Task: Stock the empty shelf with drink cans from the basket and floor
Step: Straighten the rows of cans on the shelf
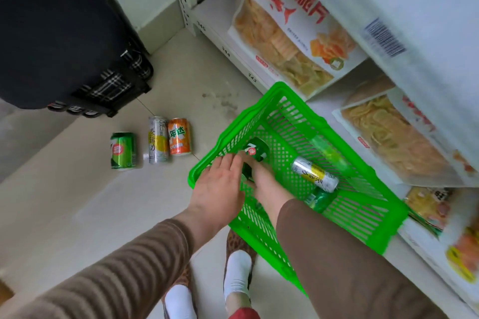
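Head view: both my hands reach into the green basket (337, 217). My right hand (267, 184) grips a dark green can (255, 150); my left hand (220, 184) rests flat-fingered beside it. Risk: crowded hands could fumble the lift, dropping it onto the silver can (315, 173).

The right hand (261, 179) hides the lower half of the dark green can (255, 153); its grip cannot be told.
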Demonstrator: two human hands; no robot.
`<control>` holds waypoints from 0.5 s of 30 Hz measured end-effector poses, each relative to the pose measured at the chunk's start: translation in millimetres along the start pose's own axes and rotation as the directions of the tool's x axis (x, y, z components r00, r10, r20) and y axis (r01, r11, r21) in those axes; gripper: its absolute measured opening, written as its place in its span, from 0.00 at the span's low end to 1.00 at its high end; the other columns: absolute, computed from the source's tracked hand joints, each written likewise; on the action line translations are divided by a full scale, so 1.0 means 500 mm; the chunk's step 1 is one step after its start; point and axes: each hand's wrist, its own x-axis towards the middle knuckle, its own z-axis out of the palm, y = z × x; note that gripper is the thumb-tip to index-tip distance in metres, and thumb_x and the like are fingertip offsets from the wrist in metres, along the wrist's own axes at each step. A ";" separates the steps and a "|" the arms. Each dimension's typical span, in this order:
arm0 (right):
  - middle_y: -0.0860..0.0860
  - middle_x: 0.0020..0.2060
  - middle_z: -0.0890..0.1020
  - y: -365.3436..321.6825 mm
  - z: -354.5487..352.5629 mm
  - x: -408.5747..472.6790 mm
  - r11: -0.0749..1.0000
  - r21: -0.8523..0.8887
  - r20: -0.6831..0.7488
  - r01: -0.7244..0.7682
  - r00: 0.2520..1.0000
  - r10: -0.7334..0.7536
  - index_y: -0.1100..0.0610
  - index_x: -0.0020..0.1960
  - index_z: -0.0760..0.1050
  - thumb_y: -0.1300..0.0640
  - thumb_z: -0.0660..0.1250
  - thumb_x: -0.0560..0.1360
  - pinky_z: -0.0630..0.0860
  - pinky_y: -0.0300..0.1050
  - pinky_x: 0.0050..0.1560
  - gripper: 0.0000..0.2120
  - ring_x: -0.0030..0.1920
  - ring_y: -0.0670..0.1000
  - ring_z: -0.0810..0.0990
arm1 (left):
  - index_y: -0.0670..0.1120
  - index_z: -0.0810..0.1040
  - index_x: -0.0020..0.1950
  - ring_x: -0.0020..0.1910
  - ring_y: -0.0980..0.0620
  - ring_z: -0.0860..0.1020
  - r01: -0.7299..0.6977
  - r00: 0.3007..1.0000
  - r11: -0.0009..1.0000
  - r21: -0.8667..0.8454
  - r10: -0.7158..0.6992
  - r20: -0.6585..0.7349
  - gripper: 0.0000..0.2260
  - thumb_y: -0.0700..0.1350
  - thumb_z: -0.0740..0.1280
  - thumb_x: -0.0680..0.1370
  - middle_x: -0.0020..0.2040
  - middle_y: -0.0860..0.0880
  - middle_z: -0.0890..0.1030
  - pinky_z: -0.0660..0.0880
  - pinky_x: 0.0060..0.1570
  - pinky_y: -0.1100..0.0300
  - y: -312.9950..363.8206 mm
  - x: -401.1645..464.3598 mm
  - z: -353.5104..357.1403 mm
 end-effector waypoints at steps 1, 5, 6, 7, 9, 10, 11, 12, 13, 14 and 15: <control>0.58 0.61 0.80 -0.016 -0.014 -0.035 0.999 0.011 -0.029 0.033 0.999 -0.033 0.57 0.66 0.73 0.47 0.70 0.77 0.78 0.50 0.55 0.22 0.53 0.57 0.80 | 0.48 0.51 0.79 0.68 0.47 0.65 0.007 1.000 1.000 -0.002 -0.007 -0.009 0.37 0.50 0.66 0.75 0.70 0.49 0.65 0.67 0.65 0.54 0.011 -0.010 -0.028; 0.53 0.57 0.80 -0.110 -0.050 -0.251 0.974 -0.023 -0.141 0.226 0.964 -0.227 0.53 0.65 0.67 0.54 0.76 0.74 0.77 0.40 0.51 0.24 0.52 0.51 0.81 | 0.46 0.52 0.79 0.68 0.45 0.66 0.018 0.999 1.000 -0.023 -0.019 -0.046 0.38 0.49 0.68 0.73 0.70 0.47 0.67 0.69 0.65 0.51 0.065 -0.060 -0.180; 0.52 0.53 0.80 -0.135 -0.055 -0.310 0.957 -0.039 -0.170 0.289 0.941 -0.291 0.53 0.61 0.67 0.57 0.76 0.73 0.75 0.34 0.43 0.23 0.47 0.46 0.80 | 0.45 0.53 0.78 0.67 0.45 0.67 0.013 0.998 1.000 -0.022 -0.015 -0.063 0.39 0.50 0.68 0.73 0.69 0.46 0.67 0.70 0.65 0.51 0.083 -0.077 -0.228; 0.52 0.51 0.80 -0.161 -0.058 -0.372 0.938 -0.067 -0.183 0.340 0.920 -0.346 0.55 0.60 0.67 0.60 0.76 0.73 0.74 0.30 0.37 0.22 0.43 0.43 0.78 | 0.45 0.54 0.78 0.66 0.45 0.68 0.005 0.996 1.000 -0.019 -0.006 -0.089 0.39 0.50 0.69 0.72 0.68 0.46 0.68 0.71 0.63 0.51 0.103 -0.096 -0.281; 0.53 0.52 0.81 -0.209 -0.057 -0.493 0.901 -0.080 -0.172 0.426 0.885 -0.433 0.58 0.61 0.67 0.61 0.78 0.70 0.75 0.32 0.38 0.26 0.44 0.46 0.79 | 0.46 0.57 0.77 0.63 0.45 0.70 -0.015 0.988 1.000 -0.014 0.013 -0.151 0.38 0.51 0.70 0.71 0.65 0.47 0.70 0.72 0.57 0.51 0.144 -0.139 -0.389; 0.53 0.53 0.81 -0.233 -0.054 -0.558 0.881 -0.069 -0.161 0.468 0.866 -0.473 0.57 0.60 0.67 0.60 0.79 0.68 0.77 0.37 0.45 0.28 0.47 0.48 0.80 | 0.46 0.58 0.77 0.63 0.45 0.70 -0.029 0.983 0.999 -0.020 0.025 -0.180 0.38 0.50 0.70 0.70 0.64 0.47 0.70 0.72 0.55 0.50 0.166 -0.163 -0.445; 0.52 0.53 0.82 -0.256 -0.052 -0.620 0.863 -0.055 -0.150 0.503 0.850 -0.505 0.54 0.58 0.67 0.57 0.80 0.65 0.79 0.43 0.51 0.29 0.49 0.50 0.81 | 0.46 0.59 0.76 0.63 0.44 0.70 -0.045 0.977 0.999 -0.026 0.039 -0.210 0.38 0.50 0.70 0.70 0.64 0.47 0.70 0.73 0.54 0.50 0.187 -0.188 -0.501; 0.51 0.54 0.82 -0.280 -0.052 -0.684 0.838 -0.047 -0.137 0.544 0.827 -0.545 0.51 0.57 0.67 0.55 0.80 0.62 0.79 0.48 0.54 0.30 0.52 0.50 0.82 | 0.45 0.59 0.76 0.64 0.44 0.70 -0.065 0.971 0.998 -0.025 0.058 -0.234 0.38 0.50 0.70 0.70 0.65 0.46 0.70 0.73 0.55 0.50 0.208 -0.213 -0.556; 0.51 0.55 0.82 -0.302 -0.053 -0.748 0.806 -0.038 -0.123 0.591 0.798 -0.590 0.49 0.56 0.67 0.55 0.80 0.62 0.79 0.48 0.55 0.29 0.53 0.50 0.82 | 0.44 0.59 0.76 0.64 0.43 0.70 -0.086 0.963 0.996 -0.018 0.079 -0.258 0.38 0.50 0.71 0.70 0.65 0.46 0.70 0.73 0.56 0.50 0.230 -0.240 -0.611; 0.52 0.56 0.82 -0.322 -0.054 -0.809 0.770 -0.020 -0.107 0.637 0.765 -0.635 0.49 0.56 0.67 0.57 0.80 0.64 0.79 0.45 0.53 0.28 0.53 0.48 0.82 | 0.43 0.59 0.76 0.64 0.43 0.69 -0.109 0.955 0.994 -0.014 0.101 -0.280 0.38 0.50 0.71 0.70 0.66 0.45 0.70 0.72 0.56 0.49 0.249 -0.265 -0.660; 0.52 0.57 0.82 -0.340 -0.056 -0.869 0.732 0.004 -0.080 0.681 0.730 -0.679 0.50 0.57 0.68 0.61 0.79 0.67 0.79 0.42 0.51 0.26 0.52 0.46 0.81 | 0.43 0.59 0.76 0.64 0.43 0.69 -0.132 0.945 0.991 -0.009 0.124 -0.301 0.39 0.51 0.71 0.70 0.66 0.45 0.70 0.72 0.56 0.50 0.266 -0.292 -0.708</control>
